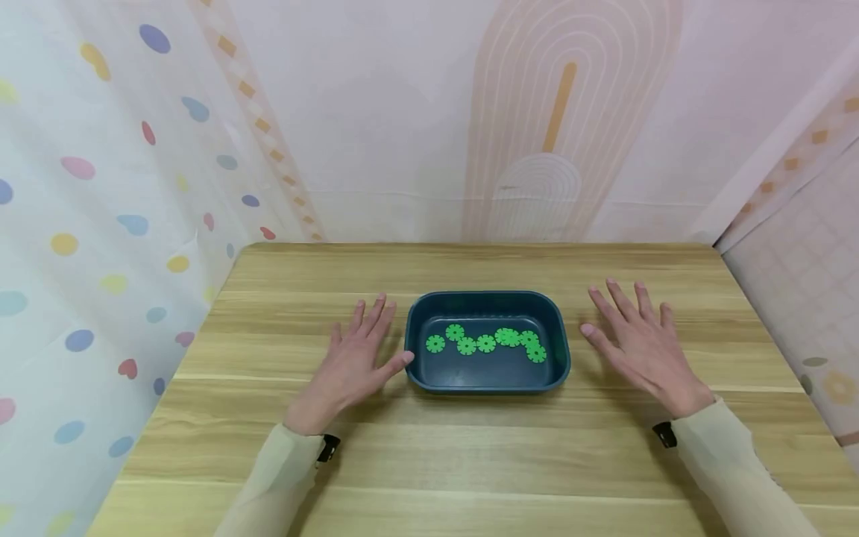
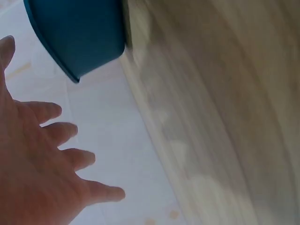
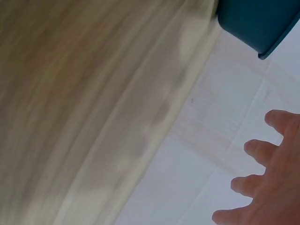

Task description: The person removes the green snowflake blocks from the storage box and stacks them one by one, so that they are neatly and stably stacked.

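Note:
A dark teal rectangular bin [image 1: 486,389] stands on the wooden table between my two hands. Several bright green notched discs [image 1: 466,345] lie on its floor in a loose row, a few overlapping toward the right. My left hand [image 1: 352,364] is spread palm down beside the bin's left side, its thumb tip right at the rim. On the other side, my right hand [image 1: 643,349] is spread a little way off the bin's right wall, holding nothing. Both wrist views show stretched fingers, with the teal bin [image 2: 79,35] at the top.
The wood-grain table [image 1: 470,462] reaches back to a pale patterned curtain [image 1: 389,127]. A dotted curtain [image 1: 107,246] hangs along the left. Black straps [image 1: 328,447] show at both wrists under light sleeves.

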`<state>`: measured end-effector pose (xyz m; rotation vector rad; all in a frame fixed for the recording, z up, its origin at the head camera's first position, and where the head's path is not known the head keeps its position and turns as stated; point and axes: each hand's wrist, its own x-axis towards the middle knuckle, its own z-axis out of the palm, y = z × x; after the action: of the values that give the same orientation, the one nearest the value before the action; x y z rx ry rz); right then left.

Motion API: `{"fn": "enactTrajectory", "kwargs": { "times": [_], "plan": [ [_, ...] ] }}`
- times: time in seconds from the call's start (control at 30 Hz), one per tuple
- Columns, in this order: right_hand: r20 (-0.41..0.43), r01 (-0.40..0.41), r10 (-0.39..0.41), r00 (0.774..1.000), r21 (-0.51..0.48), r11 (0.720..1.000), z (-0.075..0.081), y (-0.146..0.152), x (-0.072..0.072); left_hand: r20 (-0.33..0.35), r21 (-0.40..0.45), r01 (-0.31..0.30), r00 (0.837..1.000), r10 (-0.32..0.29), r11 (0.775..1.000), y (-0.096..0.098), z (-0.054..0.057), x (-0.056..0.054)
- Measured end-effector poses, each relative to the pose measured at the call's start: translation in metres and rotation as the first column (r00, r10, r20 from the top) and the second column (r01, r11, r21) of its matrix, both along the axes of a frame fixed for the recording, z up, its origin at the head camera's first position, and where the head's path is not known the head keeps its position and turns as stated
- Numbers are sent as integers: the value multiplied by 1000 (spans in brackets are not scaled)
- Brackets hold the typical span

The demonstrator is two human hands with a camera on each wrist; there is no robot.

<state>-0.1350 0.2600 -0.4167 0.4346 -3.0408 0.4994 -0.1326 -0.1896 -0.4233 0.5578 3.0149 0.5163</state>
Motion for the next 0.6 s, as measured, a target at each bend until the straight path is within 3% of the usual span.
{"fn": "enactTrajectory", "kwargs": {
  "times": [0.3, 0.6],
  "plan": [
    [-70, -69, 62, 996, -100, 993, 9, -16, 3, 34, 48, 69, 997, -71, 996, 6, -6, 4],
    [-111, -164, 148, 983, -150, 975, 29, -36, 4, 24, 38, 97, 995, -98, 995, 9, -7, 6]
  ]
}}
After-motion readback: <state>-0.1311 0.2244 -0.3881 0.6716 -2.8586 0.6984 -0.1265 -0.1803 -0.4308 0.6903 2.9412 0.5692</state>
